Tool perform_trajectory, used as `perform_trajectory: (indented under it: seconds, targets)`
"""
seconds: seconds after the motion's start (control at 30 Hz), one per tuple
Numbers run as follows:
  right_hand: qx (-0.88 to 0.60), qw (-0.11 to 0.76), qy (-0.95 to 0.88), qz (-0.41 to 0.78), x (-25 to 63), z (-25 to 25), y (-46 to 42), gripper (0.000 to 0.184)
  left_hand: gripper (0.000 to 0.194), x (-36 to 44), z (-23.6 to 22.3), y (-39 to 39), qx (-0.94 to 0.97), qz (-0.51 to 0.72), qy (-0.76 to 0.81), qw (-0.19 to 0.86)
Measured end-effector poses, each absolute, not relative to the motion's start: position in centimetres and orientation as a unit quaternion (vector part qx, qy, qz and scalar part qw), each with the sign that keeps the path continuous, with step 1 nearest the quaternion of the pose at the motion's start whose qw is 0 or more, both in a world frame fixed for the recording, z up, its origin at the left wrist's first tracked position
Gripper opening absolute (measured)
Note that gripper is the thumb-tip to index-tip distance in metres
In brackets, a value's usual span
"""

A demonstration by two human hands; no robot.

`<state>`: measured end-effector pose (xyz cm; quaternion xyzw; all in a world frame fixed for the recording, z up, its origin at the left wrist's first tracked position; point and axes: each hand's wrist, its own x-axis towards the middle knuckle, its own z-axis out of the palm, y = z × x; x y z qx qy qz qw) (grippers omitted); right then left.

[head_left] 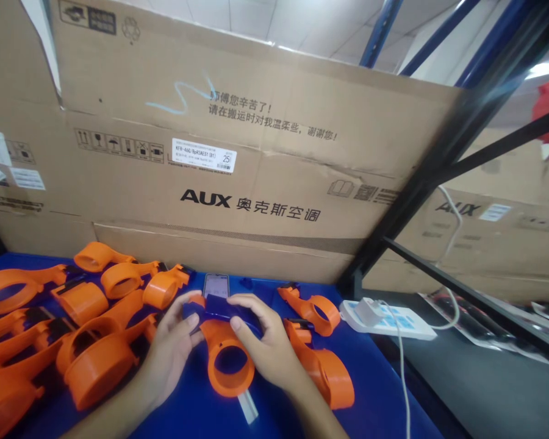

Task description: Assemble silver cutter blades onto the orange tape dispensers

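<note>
Orange ring piece: a plastic part with a round hoop and a short neck, lying on the blue table between the two hands, hoop toward the person.
Dark blue block: sits across the neck of the orange ring piece, at its far end, held from both sides.
Left hand: fingers curled, thumb pressed on the near left end of the dark blue block; the fingers close on the block and the neck under it.
Right hand: fingers together and laid over the right end of the dark blue block, thumb tucked beneath against the orange ring piece.
Pile of orange parts: many like pieces heaped to the left, some touching the left hand's wrist side.
Two orange parts at right: lie just beside the right hand, one behind the other.
Phone: flat on the table just beyond the hands, screen lit.
White power strip: at the table's right edge, a plug and white cable in it.
Cardboard box: large, printed AUX, stands behind the table.
</note>
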<state>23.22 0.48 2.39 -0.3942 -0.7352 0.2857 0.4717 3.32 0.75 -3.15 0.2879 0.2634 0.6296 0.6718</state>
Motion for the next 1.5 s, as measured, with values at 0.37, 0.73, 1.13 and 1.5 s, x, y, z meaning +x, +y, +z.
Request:
perform_trajectory:
  seconds: [0.37,0.73,1.13,1.5]
  targets:
    - [-0.397,0.441,-0.729,0.341,23.1,1.8,0.7,0.028,0.042,3.1,-3.7,1.0,0.296,0.646,0.261,0.654]
    - [-0.35,0.396,-0.835,0.152,24.2,2.8,0.4,0.065,0.054,2.7,-3.1,0.2,0.304,0.634,0.174,0.689]
    - [-0.292,0.37,-0.878,-0.082,23.6,2.2,-0.1,0.05,0.041,2.8,-1.9,0.5,0.341,0.643,0.282,0.625]
    - [-0.323,0.349,-0.879,-0.021,23.5,2.4,-0.4,0.056,0.043,2.9,-1.4,0.5,0.306,0.644,0.302,0.632]
